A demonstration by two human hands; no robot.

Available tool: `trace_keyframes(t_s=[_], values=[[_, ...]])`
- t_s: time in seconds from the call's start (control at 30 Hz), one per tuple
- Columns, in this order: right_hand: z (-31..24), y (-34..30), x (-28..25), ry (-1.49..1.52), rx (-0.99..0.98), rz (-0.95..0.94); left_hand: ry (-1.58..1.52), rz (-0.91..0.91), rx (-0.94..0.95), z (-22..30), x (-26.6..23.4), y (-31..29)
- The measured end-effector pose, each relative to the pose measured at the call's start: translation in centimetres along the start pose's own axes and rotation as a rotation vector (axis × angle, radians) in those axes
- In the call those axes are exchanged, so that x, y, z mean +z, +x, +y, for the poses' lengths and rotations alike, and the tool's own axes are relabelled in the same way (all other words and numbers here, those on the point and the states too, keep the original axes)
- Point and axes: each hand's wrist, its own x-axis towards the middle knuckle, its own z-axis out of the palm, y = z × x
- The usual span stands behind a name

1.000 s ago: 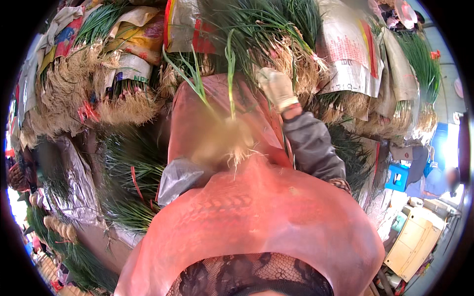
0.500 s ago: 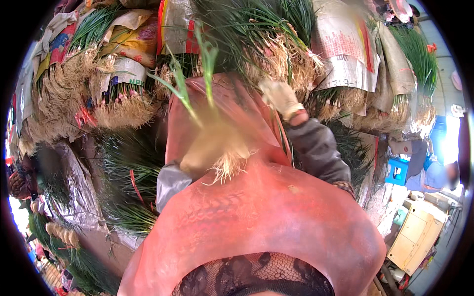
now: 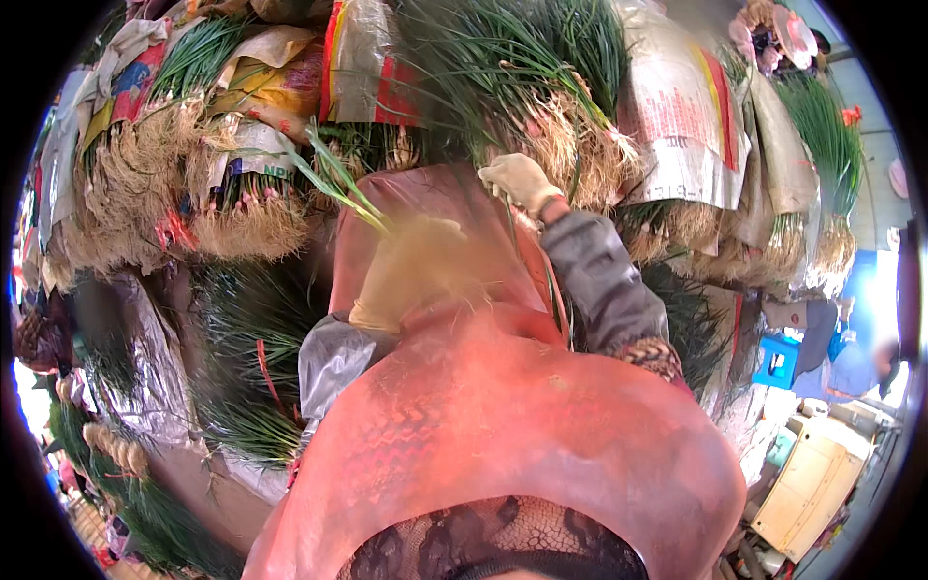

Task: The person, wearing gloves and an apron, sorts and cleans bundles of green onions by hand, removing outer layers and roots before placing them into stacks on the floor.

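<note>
My left hand (image 3: 385, 290), in a pale glove, is closed around a small bunch of spring onions (image 3: 346, 186) over my lap. Their green leaves point up and left; a brown blur covers the fingers and the lower stems. My right hand (image 3: 522, 182), gloved too, is at the front of a large heap of spring onions (image 3: 551, 116) with long tan roots. Its fingers are pinched together; whatever is between them is too small to make out. A wet reddish apron (image 3: 541, 416) covers my lap and chest.
More rooted bundles (image 3: 246, 217) lie to the left, partly under woven sacks (image 3: 686, 126) that also cover the right side. Dark green leaves (image 3: 256, 338) are beside my left arm. A blue stool (image 3: 775, 360) and a cream cabinet (image 3: 810, 483) stand at right, near another person (image 3: 851, 372).
The bunch in my left hand has tipped left and dropped lower, and its pale roots are now mostly lost in the blur. My right hand has shifted a little left, its fingers drawn together.
</note>
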Motion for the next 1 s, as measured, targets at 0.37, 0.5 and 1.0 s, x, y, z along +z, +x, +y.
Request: trace_keyframes(t_s=[0.37, 0.5, 1.0], values=[[-7.0, -6.5, 2.1, 1.024, 0.115, 0.168, 0.216, -0.099, -0.097, -4.8, 2.3, 2.2], [-8.0, -8.2, 1.6, 0.966, 0.133, 0.274, 0.005, -0.032, -0.36, -1.6, 2.8, 0.9], [4.4, -13.3, 3.5, -0.335, 0.503, 0.058, -0.015, -0.045, -0.296, -3.6, 0.3, 0.1]])
